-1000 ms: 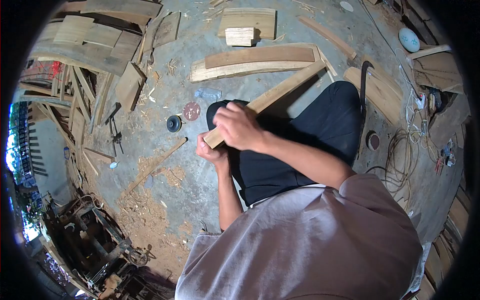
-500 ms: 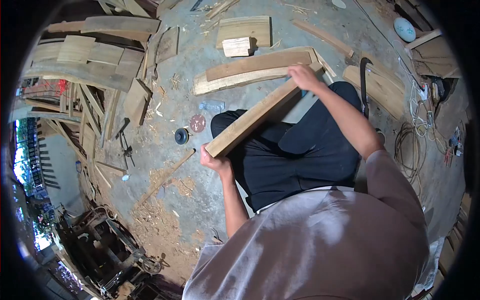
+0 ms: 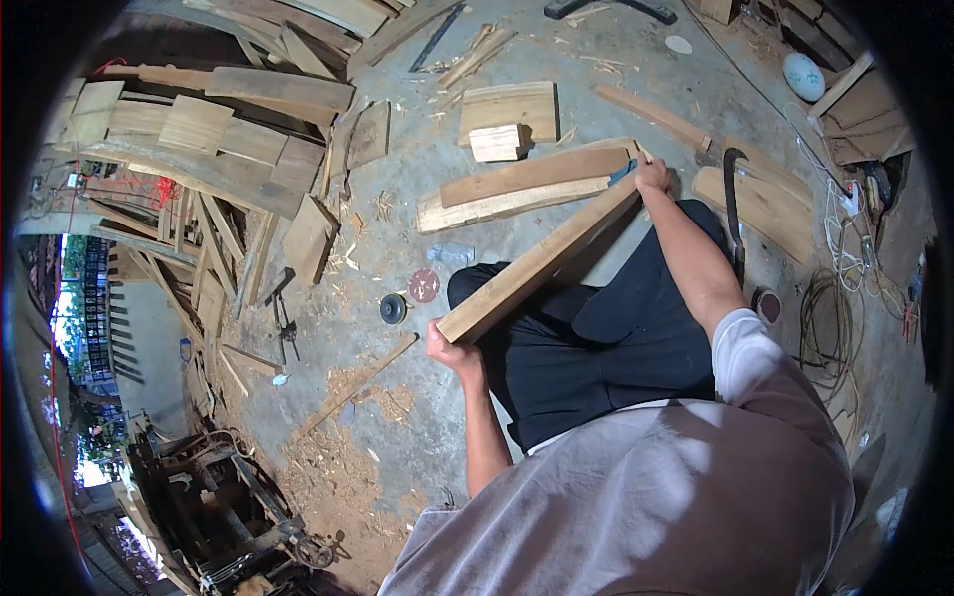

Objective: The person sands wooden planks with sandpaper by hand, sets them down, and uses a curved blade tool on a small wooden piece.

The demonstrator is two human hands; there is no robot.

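Observation:
A long, thick wooden plank [image 3: 542,260] lies slantwise over my crossed legs, one narrow edge facing up. My left hand [image 3: 455,350] is closed around its near lower end, thumb at the corner. At the far upper end, my right hand [image 3: 652,174] is closed over the plank's edge. A blue tool [image 3: 622,172] sticks out beside its fingers, mostly hidden, so its exact kind cannot be made out. Just beyond, a brown board [image 3: 537,177] rests on a paler board [image 3: 517,206] on the floor.
Around me lie a round sanding disc [image 3: 424,286], a black disc-shaped part [image 3: 394,308], a thin stick [image 3: 358,387], a small wood block [image 3: 497,143] and a curved dark tool [image 3: 733,199]. Stacked boards [image 3: 199,124] stand left; coiled cable [image 3: 830,323] lies right. Machinery [image 3: 219,507] is lower left.
My right hand has slid along the plank to its far end, the blue tool with it. My left hand keeps its hold. The whole view has shifted, moving the scene right and down.

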